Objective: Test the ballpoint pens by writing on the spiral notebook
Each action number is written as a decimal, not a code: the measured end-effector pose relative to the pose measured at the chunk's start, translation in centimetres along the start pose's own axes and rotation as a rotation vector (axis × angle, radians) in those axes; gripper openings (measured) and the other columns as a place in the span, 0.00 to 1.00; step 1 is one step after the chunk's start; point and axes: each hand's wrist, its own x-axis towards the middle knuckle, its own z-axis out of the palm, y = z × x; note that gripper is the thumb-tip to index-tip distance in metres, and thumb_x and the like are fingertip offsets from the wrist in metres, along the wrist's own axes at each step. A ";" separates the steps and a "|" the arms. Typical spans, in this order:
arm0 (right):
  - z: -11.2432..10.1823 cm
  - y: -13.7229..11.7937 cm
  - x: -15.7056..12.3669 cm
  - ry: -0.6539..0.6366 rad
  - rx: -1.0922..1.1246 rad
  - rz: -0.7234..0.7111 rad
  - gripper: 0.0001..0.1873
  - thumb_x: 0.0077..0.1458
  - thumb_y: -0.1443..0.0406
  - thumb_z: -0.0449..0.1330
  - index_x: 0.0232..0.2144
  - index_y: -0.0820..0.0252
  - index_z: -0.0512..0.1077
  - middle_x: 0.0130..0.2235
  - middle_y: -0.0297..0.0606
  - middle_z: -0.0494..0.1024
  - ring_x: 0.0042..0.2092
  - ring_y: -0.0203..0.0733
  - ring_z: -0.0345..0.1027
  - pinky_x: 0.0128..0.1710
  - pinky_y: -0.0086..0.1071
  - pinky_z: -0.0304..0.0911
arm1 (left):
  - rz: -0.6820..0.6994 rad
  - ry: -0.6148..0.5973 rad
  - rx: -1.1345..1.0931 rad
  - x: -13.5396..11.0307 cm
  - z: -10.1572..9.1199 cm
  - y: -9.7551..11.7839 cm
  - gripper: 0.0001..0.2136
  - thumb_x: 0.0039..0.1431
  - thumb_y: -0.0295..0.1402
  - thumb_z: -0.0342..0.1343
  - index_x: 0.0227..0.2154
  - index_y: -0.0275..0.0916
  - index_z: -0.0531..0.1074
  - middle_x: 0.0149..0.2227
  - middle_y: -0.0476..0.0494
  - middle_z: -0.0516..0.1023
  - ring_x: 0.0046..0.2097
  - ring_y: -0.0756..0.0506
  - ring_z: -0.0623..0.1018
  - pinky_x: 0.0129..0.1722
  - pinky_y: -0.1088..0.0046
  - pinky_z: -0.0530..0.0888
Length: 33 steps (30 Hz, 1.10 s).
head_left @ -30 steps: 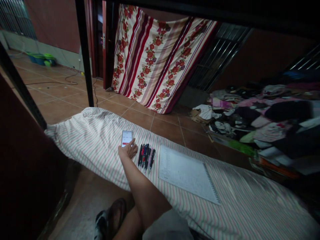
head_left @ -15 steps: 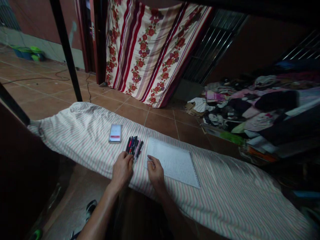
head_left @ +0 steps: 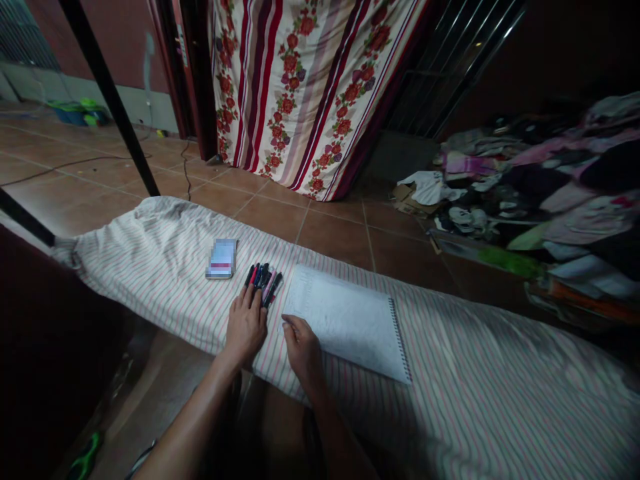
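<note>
A bunch of pens [head_left: 270, 283], dark ones with some pink and red among them, lies side by side on the striped cloth [head_left: 165, 267]. Across their lower ends rests my left hand [head_left: 246, 325], its fingers stretched out and slightly apart. My right hand [head_left: 304, 347] is at the lower left corner of an open spiral notebook [head_left: 350, 317], thumb and fingers pressed together. Whether a page edge or something else is between those fingertips I cannot make out. The notebook's wire binding is on its right side. Left of the pens lies a phone [head_left: 221, 259] with its screen lit and blurred.
A dark metal post [head_left: 110, 100] stands beyond the cloth's left end. Behind hangs a flowered curtain [head_left: 295, 100] over a tiled floor [head_left: 275, 217]. On the right is a heap of clothes [head_left: 540, 187]. A cable [head_left: 75, 165] runs along the floor at left.
My left hand has spread its fingers forward over the pens. My right hand has shifted slightly left to the notebook's edge, fingers still closed. The camera view has tilted a little.
</note>
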 end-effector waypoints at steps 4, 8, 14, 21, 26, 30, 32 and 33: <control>-0.6 -0.7 -0.3 -0.038 0.015 -0.016 0.15 0.54 0.68 0.48 0.40 0.59 0.72 0.41 0.40 0.75 0.44 0.40 0.69 0.45 0.33 0.65 | 0.035 -0.030 0.058 -0.1 0.2 0.4 0.19 0.60 0.32 0.41 0.53 0.31 0.63 0.58 0.31 0.61 0.60 0.37 0.59 0.55 0.55 0.60; -1.0 -1.5 -0.6 -0.078 0.021 0.000 0.14 0.54 0.67 0.48 0.40 0.58 0.72 0.41 0.39 0.75 0.43 0.39 0.68 0.44 0.31 0.65 | 0.047 -0.055 0.071 -0.3 -0.1 0.8 0.20 0.60 0.33 0.42 0.54 0.34 0.63 0.58 0.34 0.62 0.61 0.38 0.59 0.56 0.55 0.58; -1.4 -1.9 -1.6 -0.123 -0.022 -0.013 0.15 0.53 0.69 0.49 0.39 0.57 0.72 0.40 0.38 0.76 0.43 0.38 0.69 0.46 0.32 0.63 | 0.083 -0.095 0.076 -0.8 -0.6 0.7 0.20 0.60 0.34 0.43 0.55 0.37 0.62 0.59 0.36 0.61 0.61 0.38 0.58 0.56 0.56 0.59; -1.4 -1.8 -1.7 -0.132 -0.019 -0.019 0.16 0.52 0.69 0.48 0.39 0.57 0.72 0.40 0.37 0.76 0.42 0.38 0.69 0.45 0.31 0.63 | 0.049 -0.070 0.117 -1.1 -0.4 0.9 0.21 0.59 0.34 0.44 0.56 0.37 0.61 0.61 0.33 0.57 0.62 0.36 0.54 0.55 0.56 0.59; -1.5 -1.5 -1.8 -0.139 -0.014 -0.023 0.16 0.52 0.70 0.49 0.39 0.58 0.73 0.40 0.38 0.77 0.43 0.38 0.69 0.45 0.31 0.63 | 0.029 -0.078 0.107 -0.6 0.0 1.0 0.22 0.59 0.31 0.43 0.56 0.36 0.60 0.61 0.32 0.57 0.62 0.37 0.55 0.55 0.56 0.59; -2.2 -1.1 -1.9 -0.136 -0.026 -0.005 0.16 0.52 0.70 0.49 0.40 0.59 0.73 0.41 0.39 0.76 0.44 0.39 0.69 0.46 0.33 0.63 | 0.031 -0.028 0.091 -0.3 0.1 1.2 0.22 0.57 0.29 0.44 0.55 0.37 0.62 0.61 0.34 0.57 0.63 0.37 0.53 0.56 0.55 0.57; -2.6 -0.9 -2.0 -0.131 -0.032 0.004 0.16 0.53 0.69 0.48 0.40 0.59 0.72 0.41 0.40 0.76 0.44 0.40 0.69 0.47 0.34 0.63 | 0.060 -0.016 0.075 -0.3 0.1 1.6 0.21 0.56 0.28 0.45 0.54 0.39 0.64 0.60 0.36 0.58 0.63 0.37 0.52 0.57 0.55 0.56; -2.7 -0.8 -2.0 -0.131 -0.037 0.007 0.16 0.53 0.69 0.48 0.40 0.59 0.72 0.41 0.40 0.76 0.44 0.40 0.69 0.47 0.34 0.63 | 0.073 -0.018 0.065 -0.3 0.2 1.8 0.21 0.57 0.29 0.46 0.54 0.40 0.64 0.60 0.37 0.58 0.63 0.38 0.52 0.57 0.55 0.55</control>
